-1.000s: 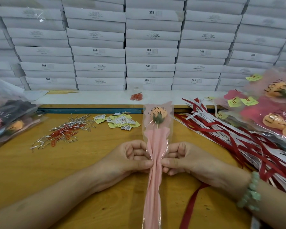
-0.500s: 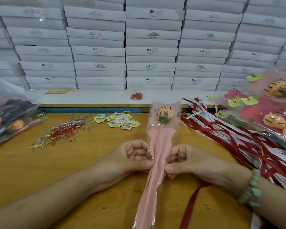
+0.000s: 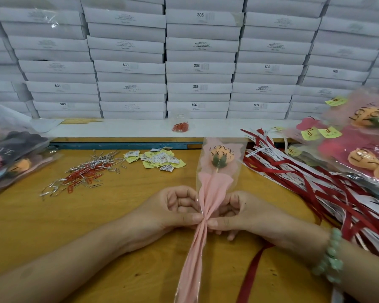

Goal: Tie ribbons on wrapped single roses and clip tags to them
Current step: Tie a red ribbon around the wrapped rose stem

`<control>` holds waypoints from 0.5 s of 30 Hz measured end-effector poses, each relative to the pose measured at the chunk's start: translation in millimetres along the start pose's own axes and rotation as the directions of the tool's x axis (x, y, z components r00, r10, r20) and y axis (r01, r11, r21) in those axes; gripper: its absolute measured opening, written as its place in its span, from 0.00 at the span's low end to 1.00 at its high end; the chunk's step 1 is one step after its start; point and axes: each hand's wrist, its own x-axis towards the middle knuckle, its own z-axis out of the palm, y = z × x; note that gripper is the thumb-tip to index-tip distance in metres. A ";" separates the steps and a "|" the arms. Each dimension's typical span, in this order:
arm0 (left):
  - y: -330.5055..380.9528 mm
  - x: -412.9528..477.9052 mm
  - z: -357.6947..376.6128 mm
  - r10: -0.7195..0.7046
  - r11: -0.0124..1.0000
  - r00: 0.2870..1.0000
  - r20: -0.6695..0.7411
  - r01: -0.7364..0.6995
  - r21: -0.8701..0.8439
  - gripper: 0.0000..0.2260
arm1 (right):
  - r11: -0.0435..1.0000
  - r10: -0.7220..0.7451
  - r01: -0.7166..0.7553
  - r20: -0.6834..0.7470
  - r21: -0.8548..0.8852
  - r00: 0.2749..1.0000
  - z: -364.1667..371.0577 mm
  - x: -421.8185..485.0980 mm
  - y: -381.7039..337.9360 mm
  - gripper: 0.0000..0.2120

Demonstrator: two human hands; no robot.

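A single rose (image 3: 214, 182) wrapped in pink paper and clear film printed "LOVE YOU" lies lengthwise on the wooden table (image 3: 42, 219), bloom pointing away from me. My left hand (image 3: 173, 213) and my right hand (image 3: 239, 215) pinch the wrap from either side at its narrow waist, fingers curled, squeezing it together. A red ribbon (image 3: 252, 272) runs from under my right hand toward the table's near edge. Paper clips (image 3: 83, 173) lie in a red and silver heap at the left, and yellow and white tags (image 3: 160, 159) lie beyond my left hand.
A heap of red and white ribbons (image 3: 315, 184) covers the table's right side, with several wrapped roses (image 3: 359, 149) on top. More bagged roses (image 3: 7, 158) lie at the left edge. White boxes (image 3: 197, 62) are stacked as a wall behind a shelf holding a small cup of clips (image 3: 181, 125).
The rose's bloom end has swung to the right and its tail to the left. Both hands have stayed pinched at the wrap's waist and squeezed it narrower.
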 end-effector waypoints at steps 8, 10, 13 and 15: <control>-3.7 1.0 -0.2 0.044 0.997 0.999 0.029 -0.046 0.069 0.11 | 0.999 -0.039 0.041 -0.058 0.035 0.998 0.8 0.8 3.4 0.11; -3.4 0.7 -0.1 0.049 0.993 0.998 0.029 -0.052 0.106 0.11 | 0.998 -0.051 0.054 -0.065 0.043 0.997 0.4 0.4 4.1 0.14; -2.3 0.5 0.6 0.044 0.984 0.999 0.010 -0.045 0.170 0.11 | 0.994 -0.075 0.079 -0.063 0.074 0.995 -1.5 -0.5 5.8 0.15; -2.5 0.5 1.7 0.039 0.978 0.999 -0.013 -0.036 0.207 0.12 | 0.991 -0.089 0.093 -0.047 0.092 0.995 -3.2 -1.1 7.0 0.15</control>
